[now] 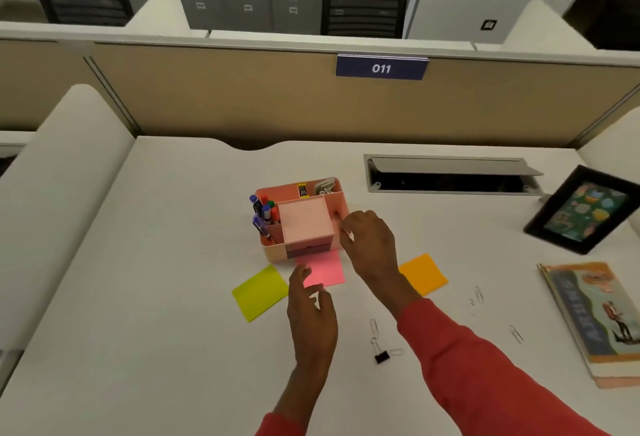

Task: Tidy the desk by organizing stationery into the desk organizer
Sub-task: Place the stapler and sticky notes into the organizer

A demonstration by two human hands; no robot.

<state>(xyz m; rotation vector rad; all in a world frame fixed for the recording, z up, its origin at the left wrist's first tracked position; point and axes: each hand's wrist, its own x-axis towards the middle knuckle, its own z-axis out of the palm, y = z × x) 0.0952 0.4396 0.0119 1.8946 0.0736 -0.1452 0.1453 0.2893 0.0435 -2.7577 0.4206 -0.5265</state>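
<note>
The pink desk organizer (pixel 332 198) stands mid-desk, with pens (pixel 262 215) in its left slot and metal clips (pixel 325 187) at the back. A pink sticky pad (pixel 327 269) lies against its front. My left hand (pixel 311 311) hovers at the pad's near left corner, thumb touching it and fingers loosely bent. With curled fingers, my right hand (pixel 372 245) grips the organizer's right front corner. A yellow-green pad (pixel 260 292) lies to the left, an orange pad (pixel 424 273) to the right. A black binder clip (pixel 381 354) and paper clips (pixel 476 298) lie nearer me.
A black picture frame (pixel 585 210) leans at the right. A notebook (pixel 595 318) lies at the right edge. An open cable tray (pixel 450 176) is set into the desk behind. A beige partition (pixel 242 96) closes the back.
</note>
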